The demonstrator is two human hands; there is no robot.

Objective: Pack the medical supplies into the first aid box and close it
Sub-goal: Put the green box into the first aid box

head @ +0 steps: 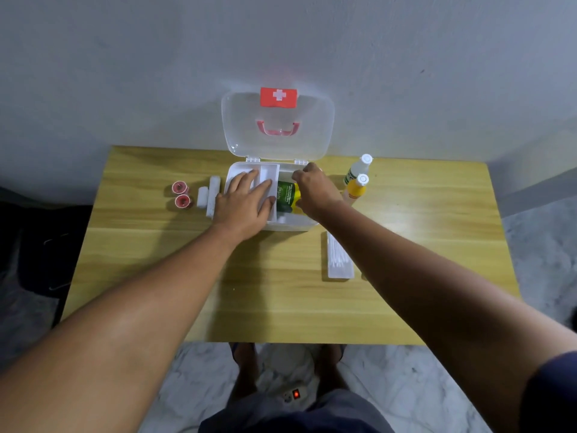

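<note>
The white first aid box [299,225] stands open at the table's far middle, its clear lid [312,132] with a red cross label leaning against the wall. A white inner tray [269,173] lies over the box's left half. My left hand [245,203] rests flat on that tray, fingers spread. My right hand [313,190] is inside the right half, fingers curled on a green and yellow packet [286,196] that lies in the box.
Left of the box lie two red tape rolls [181,193] and two white bandage rolls [209,195]. Two bottles, one white [359,167] and one yellow [356,189], stand to the right. A clear pack of cotton swabs [338,260] lies nearer me. The wooden table [249,292] ends at the wall.
</note>
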